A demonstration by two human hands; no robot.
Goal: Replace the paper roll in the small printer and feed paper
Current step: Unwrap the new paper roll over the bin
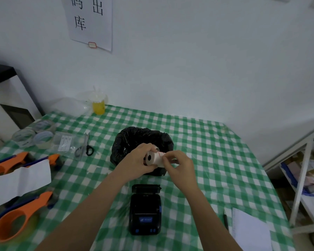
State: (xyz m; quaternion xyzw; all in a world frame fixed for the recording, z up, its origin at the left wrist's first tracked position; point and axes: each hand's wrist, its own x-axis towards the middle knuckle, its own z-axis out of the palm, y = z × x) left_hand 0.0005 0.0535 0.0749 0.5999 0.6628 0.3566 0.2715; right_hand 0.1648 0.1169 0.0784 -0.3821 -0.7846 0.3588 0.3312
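Holding a paper roll point(153, 157), light and crushable: left hand point(137, 160) clamped round its barrel, right hand point(178, 164) pinching the loose end above the printer point(145, 212).

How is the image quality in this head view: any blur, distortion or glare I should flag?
Head view: soft, even light with no glare; wide-angle bending shows at the shelf frame on the right edge; the orange tape dispenser at lower left is smeared, while the paper roll and printer read reasonably sharp.

black-lined bin point(132, 140), scissors point(86, 145), orange tape dispensers point(16, 223), tape rolls point(34, 134) on green-checked tablecloth point(207, 151)
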